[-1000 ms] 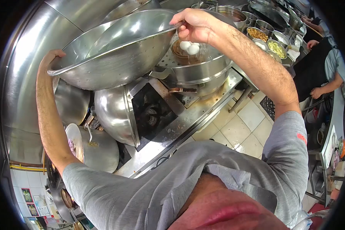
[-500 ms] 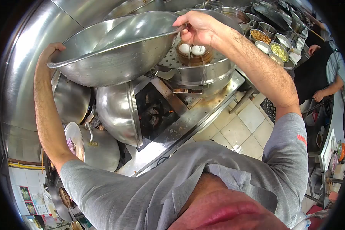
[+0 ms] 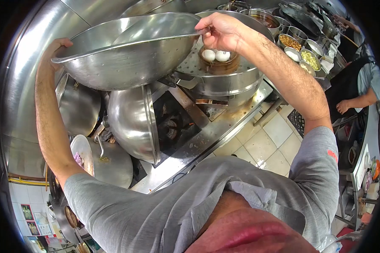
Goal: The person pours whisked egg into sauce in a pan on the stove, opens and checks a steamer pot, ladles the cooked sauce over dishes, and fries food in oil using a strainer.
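A large stainless-steel bowl (image 3: pixel 126 63) is held up over the stove with its open side tilted away from me. My left hand (image 3: pixel 57 48) grips its rim at the left end, and my right hand (image 3: pixel 219 31) pinches the rim at the right end. A curved shiny surface shows inside; I cannot tell whether it is a second bowl or a reflection. Just right of the bowl, a bamboo steamer basket (image 3: pixel 219 67) with white, rounded items (image 3: pixel 215 55) sits on a perforated steamer tray (image 3: pixel 190 63). Another steel bowl (image 3: pixel 131 126) stands on its side below.
A burner (image 3: pixel 173 128) with a small glow lies beside the sideways bowl. Large pots (image 3: pixel 114 164) stand at the left. Several small containers of ingredients (image 3: pixel 310 59) line the back right. A co-worker in a dark apron (image 3: pixel 346 90) stands at the right.
Both hands keep their hold on the bowl, which has shifted only slightly against the stove. The view has moved a little. The co-worker's lower hand has moved up and left.
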Demonstrator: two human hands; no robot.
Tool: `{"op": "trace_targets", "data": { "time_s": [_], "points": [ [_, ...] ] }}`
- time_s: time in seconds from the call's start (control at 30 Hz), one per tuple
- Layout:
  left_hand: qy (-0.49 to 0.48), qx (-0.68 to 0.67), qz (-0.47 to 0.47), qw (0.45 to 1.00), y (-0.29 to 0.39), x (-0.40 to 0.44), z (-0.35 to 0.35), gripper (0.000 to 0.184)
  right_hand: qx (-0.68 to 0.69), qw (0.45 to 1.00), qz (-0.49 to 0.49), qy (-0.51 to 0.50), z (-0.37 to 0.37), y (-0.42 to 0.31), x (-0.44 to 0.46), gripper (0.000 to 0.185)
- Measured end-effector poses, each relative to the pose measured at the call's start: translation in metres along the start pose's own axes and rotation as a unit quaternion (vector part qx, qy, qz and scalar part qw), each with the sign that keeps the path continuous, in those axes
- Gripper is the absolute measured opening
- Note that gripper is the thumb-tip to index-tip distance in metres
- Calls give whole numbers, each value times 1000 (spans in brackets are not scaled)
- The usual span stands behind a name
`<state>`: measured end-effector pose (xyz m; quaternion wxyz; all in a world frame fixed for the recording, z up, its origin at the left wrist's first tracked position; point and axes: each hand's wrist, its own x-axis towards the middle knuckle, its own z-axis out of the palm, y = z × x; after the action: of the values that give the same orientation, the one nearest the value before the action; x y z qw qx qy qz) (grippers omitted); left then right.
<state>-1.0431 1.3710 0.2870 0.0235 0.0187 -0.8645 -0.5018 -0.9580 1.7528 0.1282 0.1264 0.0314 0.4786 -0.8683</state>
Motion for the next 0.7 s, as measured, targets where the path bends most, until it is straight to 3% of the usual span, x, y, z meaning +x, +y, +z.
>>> {"op": "trace_targets", "data": {
  "time_s": [0.13,0.2,0.43,0.5,0.7],
  "points": [
    [31,-3,23,999,4,-9,7,8,-5,1000,-4,-6,1,0,4,15],
    [-32,12,14,999,8,-1,0,9,-7,1000,-4,-2,2,-1,5,15],
    [-9,-35,14,999,3,22,-14,10,-7,1000,-1,-9,-13,-10,30,18],
    [-19,-33,0,999,3,20,-11,10,-39,998,-2,-49,-19,-15,37,7],
    [69,-81,33,994,-21,9,0,8,-21,997,-4,-79,-13,-45,56,11]
  ]
}}
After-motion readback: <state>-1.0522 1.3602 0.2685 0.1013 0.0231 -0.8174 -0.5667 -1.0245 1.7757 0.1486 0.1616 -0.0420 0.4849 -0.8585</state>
